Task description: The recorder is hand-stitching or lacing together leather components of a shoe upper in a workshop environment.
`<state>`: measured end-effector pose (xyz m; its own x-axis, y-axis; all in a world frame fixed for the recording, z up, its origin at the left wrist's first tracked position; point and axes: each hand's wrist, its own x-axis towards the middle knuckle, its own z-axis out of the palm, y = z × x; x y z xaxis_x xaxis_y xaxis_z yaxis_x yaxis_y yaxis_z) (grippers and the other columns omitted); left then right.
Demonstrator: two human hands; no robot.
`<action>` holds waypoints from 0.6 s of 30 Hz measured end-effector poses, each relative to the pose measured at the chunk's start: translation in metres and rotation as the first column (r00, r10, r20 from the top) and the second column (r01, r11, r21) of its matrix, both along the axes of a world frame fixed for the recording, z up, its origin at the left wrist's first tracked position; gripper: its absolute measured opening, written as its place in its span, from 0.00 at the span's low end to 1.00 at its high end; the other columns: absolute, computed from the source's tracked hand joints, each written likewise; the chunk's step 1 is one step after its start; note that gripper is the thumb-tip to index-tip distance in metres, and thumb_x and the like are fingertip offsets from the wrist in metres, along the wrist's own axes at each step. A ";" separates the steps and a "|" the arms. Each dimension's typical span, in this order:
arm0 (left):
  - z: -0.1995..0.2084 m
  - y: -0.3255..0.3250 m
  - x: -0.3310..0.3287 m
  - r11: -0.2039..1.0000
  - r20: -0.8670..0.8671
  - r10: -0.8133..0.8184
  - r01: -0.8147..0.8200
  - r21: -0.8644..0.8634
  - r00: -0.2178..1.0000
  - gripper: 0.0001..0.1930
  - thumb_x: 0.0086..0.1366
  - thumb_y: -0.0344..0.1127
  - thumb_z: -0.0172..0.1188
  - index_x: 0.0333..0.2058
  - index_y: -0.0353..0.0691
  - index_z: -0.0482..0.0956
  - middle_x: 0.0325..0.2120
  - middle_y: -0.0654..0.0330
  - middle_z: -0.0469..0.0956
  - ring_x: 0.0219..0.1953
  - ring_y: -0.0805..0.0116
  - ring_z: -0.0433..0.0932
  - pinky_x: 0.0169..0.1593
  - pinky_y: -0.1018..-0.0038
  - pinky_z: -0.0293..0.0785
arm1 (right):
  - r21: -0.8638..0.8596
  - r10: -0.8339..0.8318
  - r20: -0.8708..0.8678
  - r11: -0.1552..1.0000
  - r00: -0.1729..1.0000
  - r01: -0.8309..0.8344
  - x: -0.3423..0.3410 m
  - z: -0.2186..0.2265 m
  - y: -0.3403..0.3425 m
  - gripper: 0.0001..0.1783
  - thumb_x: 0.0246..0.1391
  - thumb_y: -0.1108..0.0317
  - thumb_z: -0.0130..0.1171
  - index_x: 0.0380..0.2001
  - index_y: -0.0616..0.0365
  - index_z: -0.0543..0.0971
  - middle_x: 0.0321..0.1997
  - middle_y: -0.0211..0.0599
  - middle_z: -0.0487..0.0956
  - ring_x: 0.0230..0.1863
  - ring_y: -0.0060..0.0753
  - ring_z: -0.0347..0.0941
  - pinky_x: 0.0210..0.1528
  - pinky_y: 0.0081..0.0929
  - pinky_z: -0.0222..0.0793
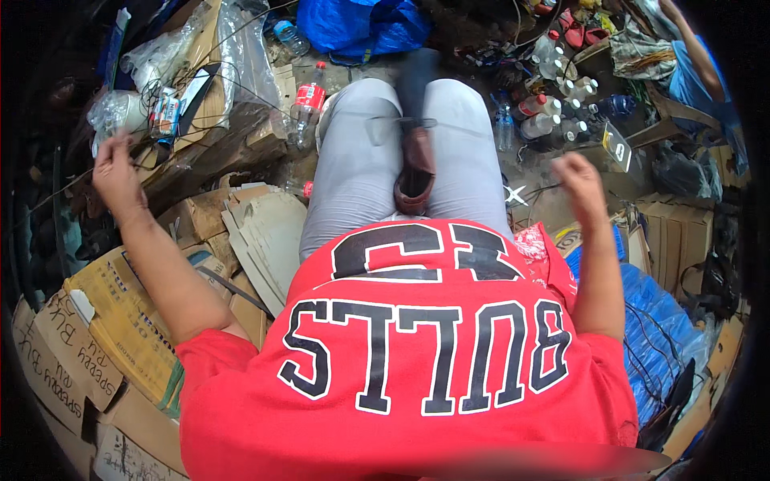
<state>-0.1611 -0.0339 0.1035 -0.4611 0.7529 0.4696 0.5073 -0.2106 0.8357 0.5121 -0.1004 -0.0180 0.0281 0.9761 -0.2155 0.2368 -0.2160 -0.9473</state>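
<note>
A brown leather shoe lies wedged between my thighs in grey trousers, toe pointing toward me. My left hand is raised far out to the left over cardboard and plastic, fingers pinched together. My right hand is raised out to the right, closed in a fist. Neither hand touches the shoe. A faint thin line crosses my knees above the shoe; I cannot tell if it reaches either hand. My red shirt fills the lower middle.
Flattened cardboard boxes pile up at the left. A soda bottle and plastic bags lie at the upper left. Several bottles stand at the upper right, near another person in blue. Blue sacks lie at the right.
</note>
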 end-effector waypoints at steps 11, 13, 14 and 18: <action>-0.014 -0.007 0.040 0.909 -0.650 0.381 -0.397 0.131 0.658 0.13 0.61 0.33 0.58 0.43 0.34 0.77 0.40 0.51 0.78 0.41 0.63 0.76 0.46 0.70 0.70 | -0.216 -0.569 0.284 0.746 0.772 0.629 0.164 -0.038 -0.022 0.16 0.57 0.55 0.54 0.40 0.55 0.80 0.36 0.31 0.78 0.26 0.18 0.65 0.28 0.18 0.60; -0.014 0.009 0.100 0.987 -0.534 0.154 -0.107 0.119 0.831 0.15 0.59 0.28 0.58 0.46 0.36 0.76 0.45 0.50 0.75 0.45 0.62 0.74 0.48 0.69 0.70 | -0.053 -0.424 0.490 0.858 0.762 0.511 0.134 -0.036 -0.007 0.21 0.58 0.59 0.49 0.53 0.55 0.73 0.50 0.41 0.76 0.41 0.29 0.73 0.44 0.25 0.66; -0.025 0.012 0.140 0.981 -0.474 -0.070 0.146 0.126 0.878 0.15 0.58 0.24 0.56 0.46 0.38 0.76 0.44 0.51 0.76 0.45 0.62 0.74 0.49 0.69 0.70 | -0.067 -0.294 0.584 0.912 0.756 0.406 0.115 -0.030 0.002 0.21 0.57 0.63 0.49 0.53 0.56 0.73 0.49 0.41 0.77 0.42 0.29 0.73 0.46 0.24 0.66; -0.063 0.029 0.266 0.705 -0.474 -0.679 0.679 -0.206 0.561 0.24 0.53 0.32 0.65 0.50 0.42 0.74 0.49 0.58 0.72 0.49 0.67 0.71 0.53 0.72 0.67 | 0.064 -0.072 0.218 0.996 0.973 0.059 0.007 -0.007 0.043 0.18 0.53 0.71 0.56 0.49 0.56 0.76 0.39 0.32 0.75 0.34 0.20 0.72 0.35 0.15 0.68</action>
